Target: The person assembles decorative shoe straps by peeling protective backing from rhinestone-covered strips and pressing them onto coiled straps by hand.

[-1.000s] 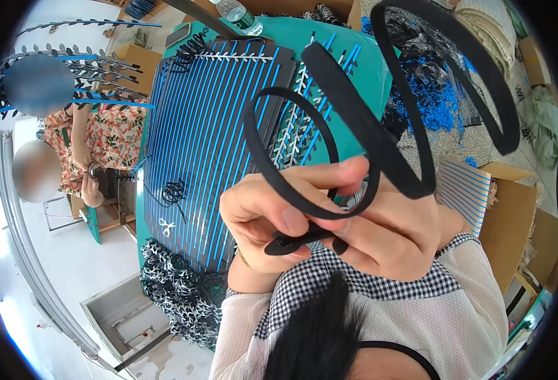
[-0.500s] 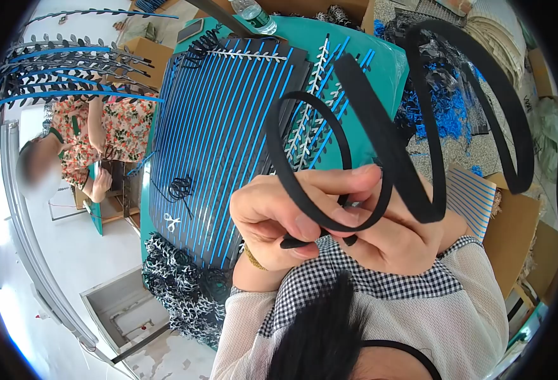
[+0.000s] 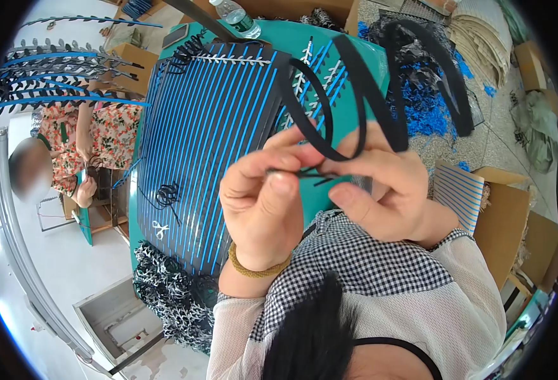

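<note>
A long black band rises in wide loops above my hands, its curves standing over the table. My left hand, with a woven bracelet on the wrist, pinches a thin black end of the band between thumb and fingers. Close by on the right, my right hand has the band running in among its fingers, while its thumb stands a little apart from the index finger. Short dark ends show between the two hands. Exactly how the right fingers grip is partly hidden and blurred.
Blue-striped black sheets cover much of the green table, with white scissors and coiled black cord on top. A leaf-trim pile is at the near left. A bottle stands behind; a co-worker sits left.
My hands have turned and moved slightly apart, the left one now more upright. The band's loops have shifted left and upward, and the right thumb has come away from the fingers.
</note>
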A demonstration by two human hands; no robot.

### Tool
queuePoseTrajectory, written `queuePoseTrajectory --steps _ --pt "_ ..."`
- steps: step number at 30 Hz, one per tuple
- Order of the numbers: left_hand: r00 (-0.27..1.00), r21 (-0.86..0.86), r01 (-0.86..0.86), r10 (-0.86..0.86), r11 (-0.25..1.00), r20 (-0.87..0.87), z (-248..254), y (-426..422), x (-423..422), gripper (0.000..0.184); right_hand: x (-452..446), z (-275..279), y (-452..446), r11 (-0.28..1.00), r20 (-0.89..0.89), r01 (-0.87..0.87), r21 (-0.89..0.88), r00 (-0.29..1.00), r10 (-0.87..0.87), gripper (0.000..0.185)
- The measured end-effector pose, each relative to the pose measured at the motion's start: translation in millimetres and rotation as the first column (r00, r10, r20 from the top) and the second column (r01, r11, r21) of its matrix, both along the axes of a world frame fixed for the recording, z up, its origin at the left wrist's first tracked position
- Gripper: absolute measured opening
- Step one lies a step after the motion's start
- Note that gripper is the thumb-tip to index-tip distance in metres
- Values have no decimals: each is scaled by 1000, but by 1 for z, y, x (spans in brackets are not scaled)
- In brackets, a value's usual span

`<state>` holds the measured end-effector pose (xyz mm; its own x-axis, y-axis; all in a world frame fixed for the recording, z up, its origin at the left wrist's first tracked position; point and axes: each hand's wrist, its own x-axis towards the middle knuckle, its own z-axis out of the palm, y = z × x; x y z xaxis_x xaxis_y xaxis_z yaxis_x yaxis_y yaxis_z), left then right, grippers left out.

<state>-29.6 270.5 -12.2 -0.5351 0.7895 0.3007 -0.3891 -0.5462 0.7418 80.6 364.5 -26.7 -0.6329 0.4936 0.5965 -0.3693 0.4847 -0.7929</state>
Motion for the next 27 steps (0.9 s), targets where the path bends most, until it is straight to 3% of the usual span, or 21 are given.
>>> queuePoseTrajectory --steps 2,4,7,10,12,14,19,22,27 --pt "996 -84 28 -20 996 89 2 -1 0 14 8 -1 9 996 105 -70 -47 992 75 22" --pt "994 -145 11 5 989 110 6 1 2 14 14 -12 8 899 44 -180 -399 976 215 32" --pt "996 -191 -38 54 981 77 2 11 4 13 20 -15 13 519 -274 -359 -775 932 236 41" --pt "985 -218 -15 52 976 166 0 18 10 11 23 -34 12 604 -311 -270 -750 950 37 47" --pt "985 -237 -14 55 971 165 6 21 15 10 34 -50 18 864 -111 -12 -503 993 -51 46" --pt "982 -239 25 22 971 189 7 25 20 10 45 -52 20 979 66 158 -132 986 -150 46" --pt "974 -280 116 -54 953 222 3 33 33 11 52 -53 0 926 -23 127 -356 989 -144 35" --pt "958 -267 155 -79 951 275 4 37 45 13 69 -50 4 943 -6 159 -291 986 -168 29" --pt "899 -168 335 -261 927 352 2 36 51 17 87 -41 -1 931 -5 290 -220 954 -299 24"
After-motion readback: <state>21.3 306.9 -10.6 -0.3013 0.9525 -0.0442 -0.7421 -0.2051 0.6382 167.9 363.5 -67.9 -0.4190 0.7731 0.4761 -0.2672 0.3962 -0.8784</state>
